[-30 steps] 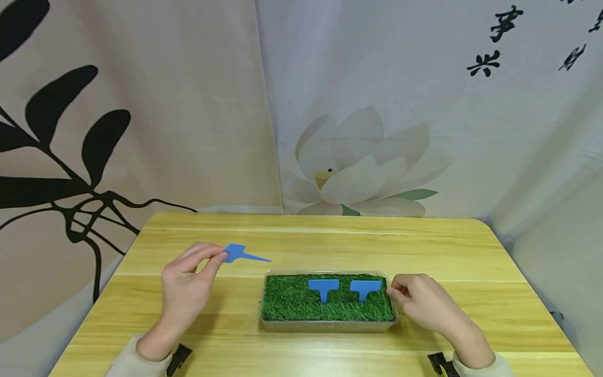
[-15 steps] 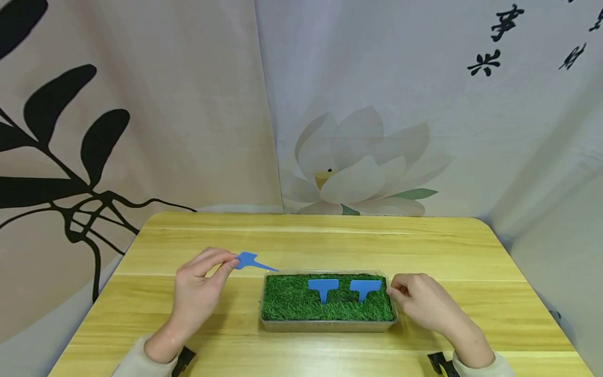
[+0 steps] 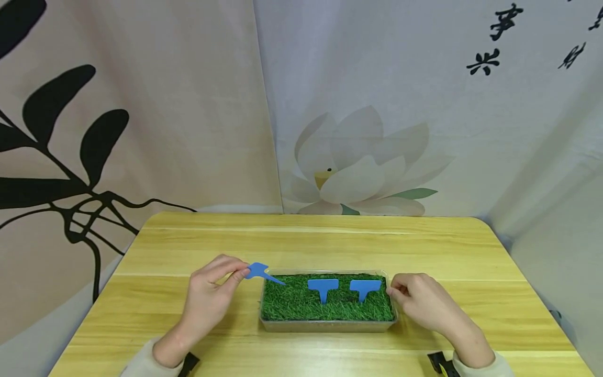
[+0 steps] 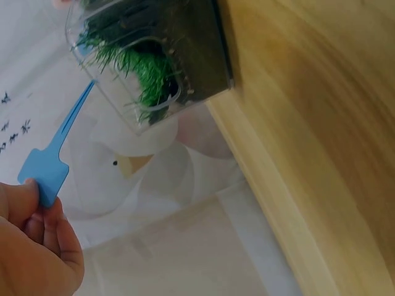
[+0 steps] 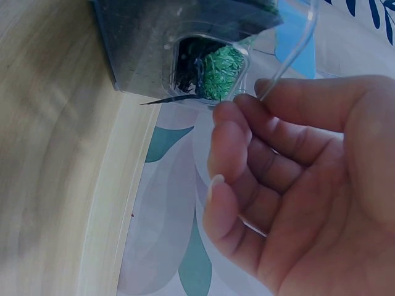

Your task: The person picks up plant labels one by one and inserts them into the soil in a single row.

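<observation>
My left hand (image 3: 212,290) pinches a blue plant label (image 4: 48,166) by its broad head between thumb and fingers. Its pointed stem slants down to the right, over the left end of a clear plastic box (image 3: 325,327) of green artificial grass (image 3: 292,306). Upright in the grass stand two more T-shaped blue labels, a middle one (image 3: 323,286) and a right one (image 3: 365,287). At the box's right end my right hand (image 3: 426,303) pinches the clear rim between thumb and forefinger, as the right wrist view shows; its other fingers are curled loosely (image 5: 225,203).
The box stands on a light wooden table (image 3: 226,335). A printed cloth curtain (image 3: 212,104) hangs behind the table's back edge. Black straps with small devices sit at both wrists, the left strap (image 3: 188,364) and the right strap (image 3: 443,364).
My left hand has moved right and toward me with the blue plant label, bringing its tip from behind the box to over the grass. My right hand stays at the rim.
</observation>
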A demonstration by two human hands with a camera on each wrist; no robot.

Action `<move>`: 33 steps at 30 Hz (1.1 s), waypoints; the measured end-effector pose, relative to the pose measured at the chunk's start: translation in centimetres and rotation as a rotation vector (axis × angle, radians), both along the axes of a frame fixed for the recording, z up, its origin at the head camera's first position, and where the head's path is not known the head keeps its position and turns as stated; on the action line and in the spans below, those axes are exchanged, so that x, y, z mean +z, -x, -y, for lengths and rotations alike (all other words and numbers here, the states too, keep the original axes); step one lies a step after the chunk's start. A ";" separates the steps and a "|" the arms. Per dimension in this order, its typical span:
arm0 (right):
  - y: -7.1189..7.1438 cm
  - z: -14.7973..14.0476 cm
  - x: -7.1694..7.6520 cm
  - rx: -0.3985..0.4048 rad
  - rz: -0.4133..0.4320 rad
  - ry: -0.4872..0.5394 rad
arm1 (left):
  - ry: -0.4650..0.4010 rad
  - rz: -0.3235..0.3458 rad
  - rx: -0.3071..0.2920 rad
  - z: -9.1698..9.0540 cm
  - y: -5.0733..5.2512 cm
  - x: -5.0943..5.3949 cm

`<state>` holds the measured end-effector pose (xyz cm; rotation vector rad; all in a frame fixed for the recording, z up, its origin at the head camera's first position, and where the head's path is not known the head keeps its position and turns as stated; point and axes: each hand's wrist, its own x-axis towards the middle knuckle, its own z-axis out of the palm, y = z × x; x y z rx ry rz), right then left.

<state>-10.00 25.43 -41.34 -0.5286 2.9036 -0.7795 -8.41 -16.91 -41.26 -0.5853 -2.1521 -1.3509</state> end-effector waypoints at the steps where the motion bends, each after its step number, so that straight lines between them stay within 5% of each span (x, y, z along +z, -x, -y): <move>1: 0.0 0.0 0.0 0.001 -0.001 0.000 | 0.000 -0.002 -0.007 -0.1 0.0 -0.1; 33: 0.0 0.0 0.1 0.001 0.005 -0.006 | 0.122 -0.051 -0.143 -1.6 0.4 -1.9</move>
